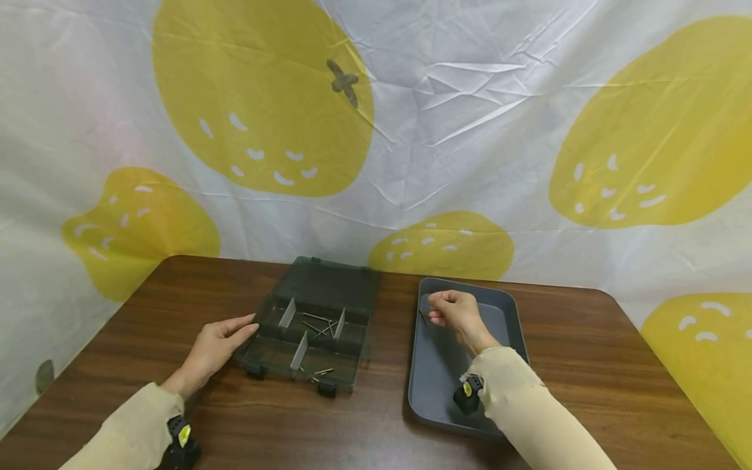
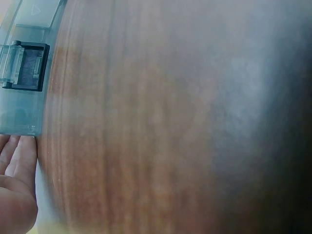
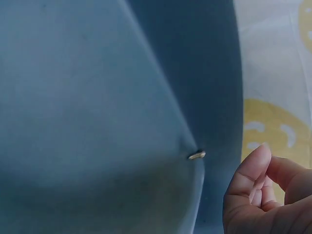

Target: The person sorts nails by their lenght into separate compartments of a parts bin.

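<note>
A dark translucent compartment box with grey dividers stands with its lid tipped back. Several long screws lie in a far compartment, and smaller brass-coloured ones in a near one. My left hand touches the box's left side with thumb and fingers extended; the left wrist view shows straight fingers against it. Over the far left of a grey tray, my right hand has its fingers curled, thumb and fingertip together, with nothing visible between them. One screw lies near, at the tray's inner edge.
Box and tray stand apart on a brown wood-grain table. Behind the table's far edge hangs a white cloth with yellow fruit prints. A black latch sticks out from the box's front.
</note>
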A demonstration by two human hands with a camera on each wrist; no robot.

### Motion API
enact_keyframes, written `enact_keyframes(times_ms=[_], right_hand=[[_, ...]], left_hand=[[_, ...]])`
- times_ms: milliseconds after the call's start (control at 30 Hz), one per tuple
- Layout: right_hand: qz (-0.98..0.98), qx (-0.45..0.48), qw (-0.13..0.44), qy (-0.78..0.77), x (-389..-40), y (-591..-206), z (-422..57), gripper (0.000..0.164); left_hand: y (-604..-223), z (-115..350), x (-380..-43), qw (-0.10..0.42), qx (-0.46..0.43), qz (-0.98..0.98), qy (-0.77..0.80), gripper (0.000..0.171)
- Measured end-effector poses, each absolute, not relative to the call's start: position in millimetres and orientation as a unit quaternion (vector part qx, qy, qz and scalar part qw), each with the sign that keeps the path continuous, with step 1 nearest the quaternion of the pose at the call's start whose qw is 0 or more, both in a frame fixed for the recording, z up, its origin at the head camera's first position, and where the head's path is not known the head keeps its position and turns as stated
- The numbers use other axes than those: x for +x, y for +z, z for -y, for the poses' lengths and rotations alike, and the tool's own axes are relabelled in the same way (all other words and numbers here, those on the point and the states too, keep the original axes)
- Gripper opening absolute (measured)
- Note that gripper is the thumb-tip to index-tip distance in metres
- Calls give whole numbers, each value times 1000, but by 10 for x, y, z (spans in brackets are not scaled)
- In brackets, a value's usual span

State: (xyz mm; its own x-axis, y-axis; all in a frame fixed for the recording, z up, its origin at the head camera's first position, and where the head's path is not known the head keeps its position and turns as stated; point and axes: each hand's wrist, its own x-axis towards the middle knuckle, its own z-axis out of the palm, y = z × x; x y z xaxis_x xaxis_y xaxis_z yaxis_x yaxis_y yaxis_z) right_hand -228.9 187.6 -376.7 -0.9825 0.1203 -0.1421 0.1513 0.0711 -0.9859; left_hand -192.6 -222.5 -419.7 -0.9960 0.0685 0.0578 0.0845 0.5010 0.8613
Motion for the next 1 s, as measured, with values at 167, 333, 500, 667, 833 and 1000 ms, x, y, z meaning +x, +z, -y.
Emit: enact_keyframes(times_ms=[167,333,500,667,833,1000], right_hand=[[-736,99,21,-669,-2283,-3808,-1905,23],[-751,94,34,-653,-2299,-3890,-1914,23],[-764,90,45,-637,-2312,-3954,-1901,22],[-772,95,43,-628,-2322,-3986,-1890,21],[-794,96,33,-599,-2339,-4013,-1874,18],[-812,96,21,-575,-2345,-4036,-1848,15]], left_hand=[[-4191,2223,-1925,7,-43,867,-497,50],[-4192,2224,-1926,5,-42,867,-497,51],[-4198,2228,-1928,5,-42,866,-497,51],[-4201,2228,-1937,5,-42,866,-498,52],[-4202,2228,-1941,7,-40,865,-499,51],[-4207,2228,-1938,8,-40,866,-499,50]])
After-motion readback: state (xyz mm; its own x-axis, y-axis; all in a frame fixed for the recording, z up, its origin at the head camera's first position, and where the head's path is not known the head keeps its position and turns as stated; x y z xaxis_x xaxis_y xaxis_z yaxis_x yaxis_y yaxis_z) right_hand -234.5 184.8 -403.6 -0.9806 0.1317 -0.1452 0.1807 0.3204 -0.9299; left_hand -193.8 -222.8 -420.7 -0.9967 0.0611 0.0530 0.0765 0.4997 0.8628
